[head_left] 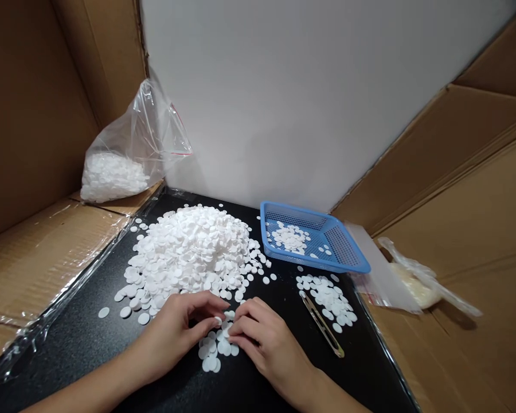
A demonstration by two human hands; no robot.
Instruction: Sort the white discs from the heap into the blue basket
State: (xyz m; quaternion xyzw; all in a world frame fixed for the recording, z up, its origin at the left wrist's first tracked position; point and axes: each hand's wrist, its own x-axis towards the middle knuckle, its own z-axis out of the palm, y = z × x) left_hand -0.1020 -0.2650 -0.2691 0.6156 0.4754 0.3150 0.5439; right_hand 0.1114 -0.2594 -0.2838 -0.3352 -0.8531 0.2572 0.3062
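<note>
A small cluster of thin round white discs (223,347) lies on the black table between my two hands. My left hand (183,324) is curled at the cluster's left side, and a disc (218,322) shows at the tip of its thumb. From the right, my right hand (269,344) has its thumb and fingertips drawn together on a disc at the cluster's edge. Just beyond my left hand rises a large heap of the same white discs (193,246). The far side of my left hand's fingers is partly hidden.
A blue perforated basket (348,265) with some discs stands at the back right. Nearer lie another pile of discs (331,301) and metal tweezers (322,326). Plastic bags (144,123) (413,281) rest on cardboard (38,252) at both sides. A white wall (284,103) stands behind.
</note>
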